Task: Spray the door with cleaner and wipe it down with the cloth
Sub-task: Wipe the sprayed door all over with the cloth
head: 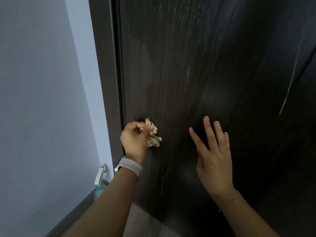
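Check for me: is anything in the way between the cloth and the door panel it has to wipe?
Nothing visible. The left hand pinches the crumpled cloth right at the door, near its left edge. The right hand is spread open further right, off the cloth.

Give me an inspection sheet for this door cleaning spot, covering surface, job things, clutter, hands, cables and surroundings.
Surface: dark wood-grain door, pale streaks near the top.
Job's things: crumpled cloth against the door near its left edge; spray bottle on the floor by the wall, partly hidden behind the left arm.
Clutter: nothing seen.
Hands: left hand grips the cloth, white watch on that wrist; right hand has fingers spread straight, holding nothing; contact with the door cannot be told.
Cables: nothing seen.
Surroundings: pale wall, dark door frame, light floor.
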